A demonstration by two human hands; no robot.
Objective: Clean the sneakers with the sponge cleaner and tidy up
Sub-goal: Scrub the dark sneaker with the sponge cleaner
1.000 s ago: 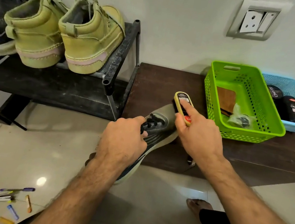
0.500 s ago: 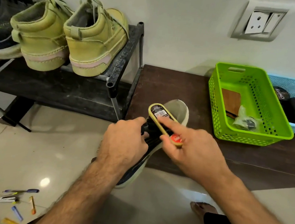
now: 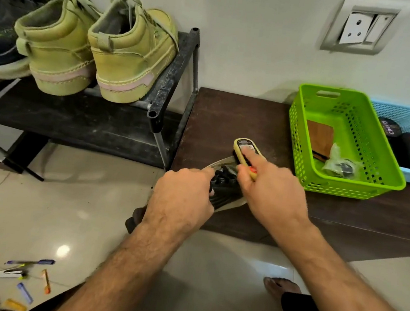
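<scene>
Head cam, looks fwd/down, close on hands.

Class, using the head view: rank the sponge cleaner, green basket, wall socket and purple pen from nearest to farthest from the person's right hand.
1. Sponge cleaner: gripped in the right hand.
2. Green basket: just to its right, on the dark table.
3. Wall socket: up on the wall.
4. Purple pen: on the floor, far left.

Even, soft indoor light around me; glare spot on the floor tiles [image 3: 62, 251] at seven o'clock, edges bowed, corners slightly soft.
</scene>
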